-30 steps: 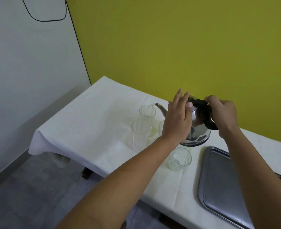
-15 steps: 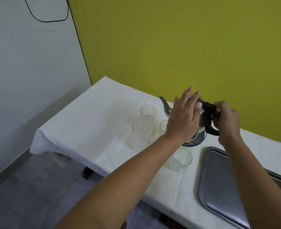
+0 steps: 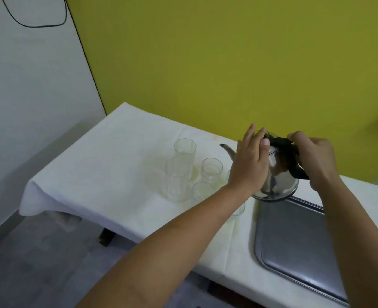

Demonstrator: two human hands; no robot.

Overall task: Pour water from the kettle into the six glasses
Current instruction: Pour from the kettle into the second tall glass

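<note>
We are holding the kettle (image 3: 277, 176) up in the right middle of the frame, just above the far corner of the metal tray (image 3: 294, 247). Our right hand (image 3: 312, 156) is wrapping tight around the black handle (image 3: 288, 154), because that is the part that carries the weight. Our left hand (image 3: 250, 163) is lying flat with fingers together against the kettle's top and side, likely to keep the lid from slipping off when we tip it. The spout (image 3: 228, 150) is pointing left toward the glasses and is sitting almost level, so no water is coming out.

The glasses (image 3: 184, 150) are standing close together on the white tablecloth (image 3: 108, 163) in the middle of the frame, so we are only needing short moves from one to the next. We are counting about four clearly; our left arm is hiding some, so we cannot be sure of all six. A few seem to be holding a little water, but it is hard to tell.
</note>
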